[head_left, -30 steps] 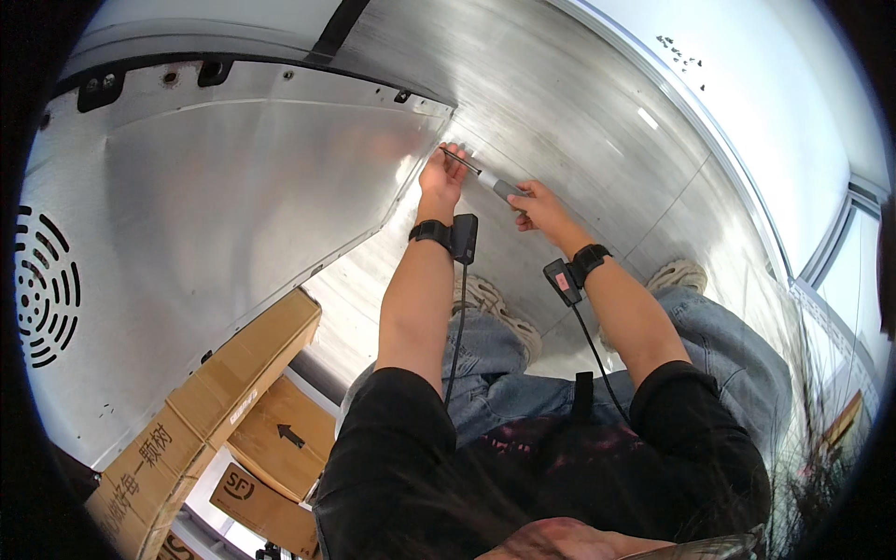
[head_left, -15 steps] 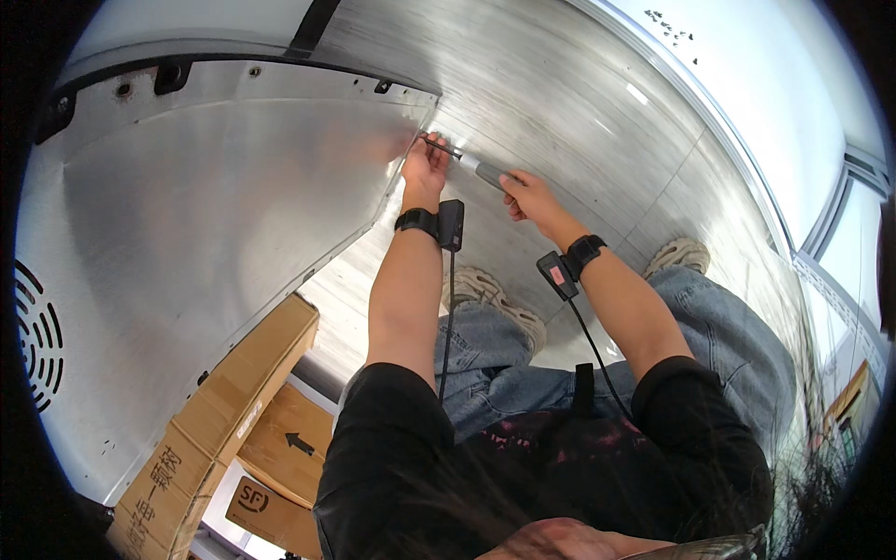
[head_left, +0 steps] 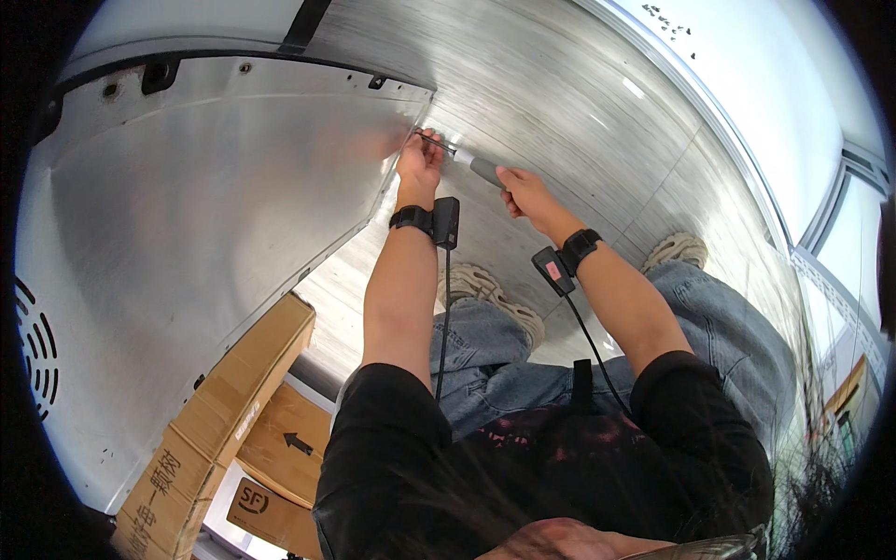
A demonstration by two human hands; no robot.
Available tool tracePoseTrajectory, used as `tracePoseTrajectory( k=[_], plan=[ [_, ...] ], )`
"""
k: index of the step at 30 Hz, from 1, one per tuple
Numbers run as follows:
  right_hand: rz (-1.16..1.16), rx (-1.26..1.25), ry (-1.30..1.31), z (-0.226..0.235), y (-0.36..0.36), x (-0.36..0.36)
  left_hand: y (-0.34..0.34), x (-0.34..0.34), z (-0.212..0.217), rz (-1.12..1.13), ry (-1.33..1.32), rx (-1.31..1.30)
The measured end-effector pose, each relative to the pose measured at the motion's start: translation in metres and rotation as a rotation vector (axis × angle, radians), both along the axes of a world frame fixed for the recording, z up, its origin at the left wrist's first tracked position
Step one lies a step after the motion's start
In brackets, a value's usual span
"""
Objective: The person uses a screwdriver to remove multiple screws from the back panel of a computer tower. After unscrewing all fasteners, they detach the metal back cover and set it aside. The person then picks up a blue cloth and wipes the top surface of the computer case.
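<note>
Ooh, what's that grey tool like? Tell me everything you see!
The tool has a thick grey handle, a paler front section and a thin, dark, metal-looking shaft. It slants toward the silvery panel's edge. The right hand grips its back end; the left hand is at the shaft, maybe touching. Its tip is unclear.

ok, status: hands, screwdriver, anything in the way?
Right hand gripping screwdriver by its handle. Left hand at its tip end, beside metal panel; tip contact unclear. Cardboard boxes lower left, apart from both hands.
</note>
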State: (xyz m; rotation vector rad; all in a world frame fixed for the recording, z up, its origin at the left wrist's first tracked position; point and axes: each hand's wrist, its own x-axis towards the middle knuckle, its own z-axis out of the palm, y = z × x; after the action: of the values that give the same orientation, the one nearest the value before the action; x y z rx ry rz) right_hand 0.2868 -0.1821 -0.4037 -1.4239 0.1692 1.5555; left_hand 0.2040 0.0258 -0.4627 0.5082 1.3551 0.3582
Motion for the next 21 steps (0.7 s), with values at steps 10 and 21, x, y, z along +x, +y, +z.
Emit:
tracePoseTrajectory(
  k=[10,21],
  plan=[
    [-0.102,-0.003,0.175,-0.007,0.000,-0.003,0.006,-0.004,-0.008,-0.063,0.015,0.012],
    [0.115,-0.056,-0.094,-0.019,0.008,-0.010,-0.001,-0.004,-0.003,-0.060,0.020,0.054]
  ],
)
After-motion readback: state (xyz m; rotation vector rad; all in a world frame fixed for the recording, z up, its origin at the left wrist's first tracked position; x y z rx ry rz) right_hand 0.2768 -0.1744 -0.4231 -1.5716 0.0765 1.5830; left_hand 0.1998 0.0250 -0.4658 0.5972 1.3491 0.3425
